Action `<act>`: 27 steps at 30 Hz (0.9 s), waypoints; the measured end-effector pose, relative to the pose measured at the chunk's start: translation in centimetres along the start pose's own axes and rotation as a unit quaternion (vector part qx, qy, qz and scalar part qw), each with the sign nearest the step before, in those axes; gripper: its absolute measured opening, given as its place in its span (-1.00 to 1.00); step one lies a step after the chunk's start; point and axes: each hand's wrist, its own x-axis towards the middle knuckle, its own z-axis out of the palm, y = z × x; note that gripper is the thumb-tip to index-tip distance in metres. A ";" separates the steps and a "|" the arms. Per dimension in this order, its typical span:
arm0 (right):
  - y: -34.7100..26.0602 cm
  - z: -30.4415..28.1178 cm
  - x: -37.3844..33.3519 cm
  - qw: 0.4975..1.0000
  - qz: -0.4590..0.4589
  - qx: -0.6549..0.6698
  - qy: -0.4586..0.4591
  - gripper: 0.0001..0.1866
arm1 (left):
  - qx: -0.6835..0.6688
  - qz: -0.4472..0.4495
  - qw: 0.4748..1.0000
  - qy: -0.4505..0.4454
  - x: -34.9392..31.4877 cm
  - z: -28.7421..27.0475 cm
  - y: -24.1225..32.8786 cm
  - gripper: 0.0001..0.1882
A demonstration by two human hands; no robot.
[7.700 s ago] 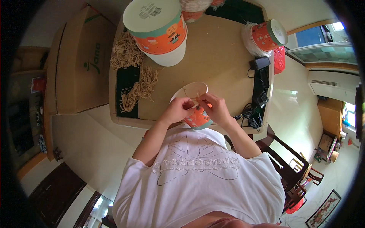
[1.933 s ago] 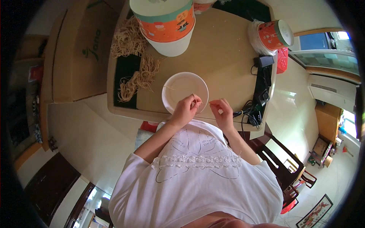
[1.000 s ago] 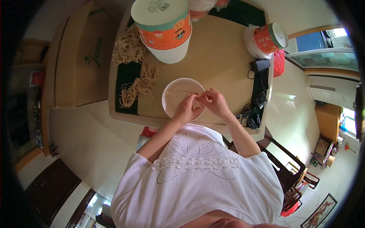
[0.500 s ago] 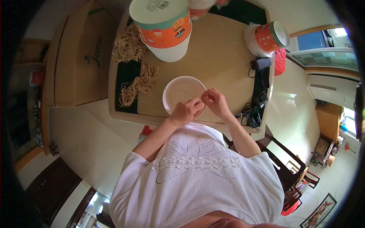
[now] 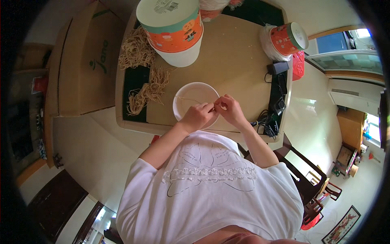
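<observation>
Head view: I'm pinching string (image 5: 188, 98) with left hand (image 5: 196, 115) and right hand (image 5: 229, 110), both working at the right rim of the tub (image 5: 176, 108) near me; can't tell the exact hold. Slack is trailing left inside it. Best be gripping lightly, not dragging the tub.

Daylight mostly from R, thru the window (image 5: 373, 129), which is overexp.; glare patches on floor (image 5: 312, 106). Tabletop (image 5: 235, 69) in soft, mod. light, shadows diffuse. L side dim: cardboard box (image 5: 87, 77) shaded, door (image 5: 55, 199) v. dark. Mid-frame fairly sharp, but thin strand (image 5: 188, 99) in bowl (image 5: 175, 106) barely resolves. Fisheye bends straight edges approx. everywhere nr rim; corners vignette to black.
</observation>
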 end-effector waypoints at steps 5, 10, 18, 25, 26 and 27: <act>0.2 0.0 -0.1 1.000 -0.008 -0.009 0.001 -0.91 | -0.028 -0.018 0.999 -0.008 -0.1 0.4 0.0 -0.92; 0.2 -0.5 -0.8 1.000 -0.002 -0.003 -0.019 -0.94 | -0.222 -0.179 0.958 -0.005 -0.2 0.9 0.9 -0.87; 0.2 0.0 -3.6 0.999 -0.029 0.033 0.031 -0.93 | -0.548 -0.516 0.654 -0.075 -1.3 3.1 -0.7 -0.86; 0.3 1.2 -4.7 0.987 -0.078 -0.099 0.103 -0.88 | -0.646 -0.548 0.527 -0.072 -0.8 2.4 -0.1 -0.86; 0.3 1.2 -4.7 0.987 -0.078 -0.099 0.102 -0.88 | -0.637 -0.555 0.530 -0.074 -0.8 2.4 -0.1 -0.86; 0.2 1.1 -4.8 0.982 -0.094 -0.120 0.107 -0.88 | -0.637 -0.556 0.529 -0.074 -0.9 2.4 -0.1 -0.86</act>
